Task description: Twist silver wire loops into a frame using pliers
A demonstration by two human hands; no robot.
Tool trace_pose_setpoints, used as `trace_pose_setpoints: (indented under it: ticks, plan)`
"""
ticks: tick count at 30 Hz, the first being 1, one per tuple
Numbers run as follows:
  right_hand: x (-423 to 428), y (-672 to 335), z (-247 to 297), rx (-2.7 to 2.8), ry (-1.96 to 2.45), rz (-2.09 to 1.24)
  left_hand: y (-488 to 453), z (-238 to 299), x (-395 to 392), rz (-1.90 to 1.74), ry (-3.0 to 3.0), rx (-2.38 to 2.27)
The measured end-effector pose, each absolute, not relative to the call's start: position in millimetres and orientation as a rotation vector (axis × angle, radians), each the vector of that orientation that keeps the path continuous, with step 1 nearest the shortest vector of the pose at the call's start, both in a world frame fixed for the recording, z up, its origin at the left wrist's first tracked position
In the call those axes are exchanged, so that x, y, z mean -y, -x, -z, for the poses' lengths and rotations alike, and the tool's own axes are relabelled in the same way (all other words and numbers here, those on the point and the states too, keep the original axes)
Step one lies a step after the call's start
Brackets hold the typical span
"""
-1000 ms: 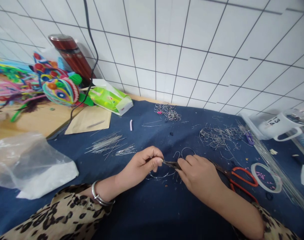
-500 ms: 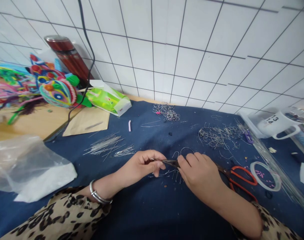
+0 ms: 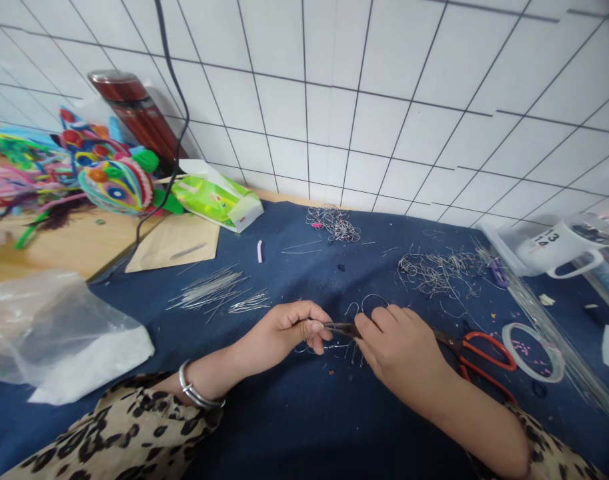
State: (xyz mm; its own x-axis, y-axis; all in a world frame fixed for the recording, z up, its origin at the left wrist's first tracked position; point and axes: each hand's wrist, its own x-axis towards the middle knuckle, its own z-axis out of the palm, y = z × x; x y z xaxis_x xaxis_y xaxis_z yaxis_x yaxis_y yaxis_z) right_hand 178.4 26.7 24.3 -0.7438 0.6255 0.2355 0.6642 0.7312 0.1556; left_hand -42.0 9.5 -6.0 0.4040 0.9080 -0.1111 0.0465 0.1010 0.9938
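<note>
In the middle of the dark blue cloth (image 3: 284, 427), my right hand (image 3: 401, 350) is wrapped round dark metal pliers (image 3: 343, 328), whose narrow jaws point left. My left hand (image 3: 289, 330) is closed at the jaw tips, thumb and forefinger pinching a thin wire that is mostly hidden by the fingers. Bent wire pieces (image 3: 354, 353) lie just below the pliers. A curved wire (image 3: 375, 297) rests above my right knuckles. The pliers' handles are covered by my right hand.
Orange-handled scissors (image 3: 489, 350) and a round clear dish (image 3: 533, 353) lie right of my right hand. Tangled wire (image 3: 434, 272) and straight wires (image 3: 211, 290) are farther back. A plastic bag (image 3: 64, 333) is at left; a white mug (image 3: 559, 250) stands at right, near the tiled wall.
My left fingers have closed more tightly and shifted slightly at the pliers' tips. The right hand stays in nearly the same place.
</note>
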Motion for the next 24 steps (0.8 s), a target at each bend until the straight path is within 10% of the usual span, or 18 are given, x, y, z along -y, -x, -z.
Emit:
trace_pose_setpoints:
  ticks: [24]
  plan:
    - [-28.3, -178.4, -22.5, 2.727, 1.063, 0.369, 37.8, 8.0, -7.9, -0.913, -1.383, -1.064]
